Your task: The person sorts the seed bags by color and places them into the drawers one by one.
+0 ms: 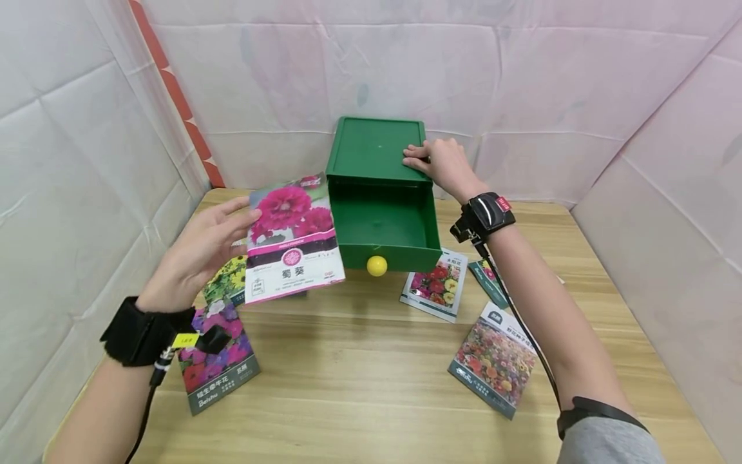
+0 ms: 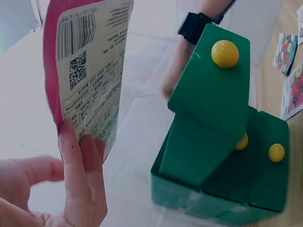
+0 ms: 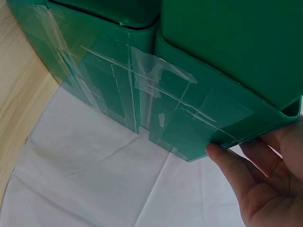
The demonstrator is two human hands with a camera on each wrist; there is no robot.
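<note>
Left hand [image 1: 199,254] raised above the wooden table [image 1: 371,374], pinching the left edge of a pink-flowered seed packet [image 1: 292,238] between thumb and fingers [image 2: 78,175]; packet held upright and face toward the head camera, printed back with barcode toward the left wrist camera. Held just left of the open top drawer [image 1: 385,225] of a green drawer box [image 1: 373,148], probably so that it can go in flat from the side. Drawer pulled well out, interior bare as far as visible, yellow knob [image 1: 377,265] at its front. Right hand [image 1: 440,164] laid on the right top rim of the box, fingers fairly straight and pressed down over the edge, thumb under the lip in the right wrist view; likely bracing the light box against sliding. Clear tape across the box's side in that view, perhaps binding the units together. Lower drawers with yellow knobs seen closed from the left wrist. Other packets flat on the table: a purple-flowered one [image 1: 223,367] and a yellow-flowered one [image 1: 228,280] under the left forearm, a mixed-bloom packet [image 1: 435,290] just right of the drawer front, a wildflower packet [image 1: 495,367] nearer the right forearm. White sheeting [image 1: 580,96] around the table.
</note>
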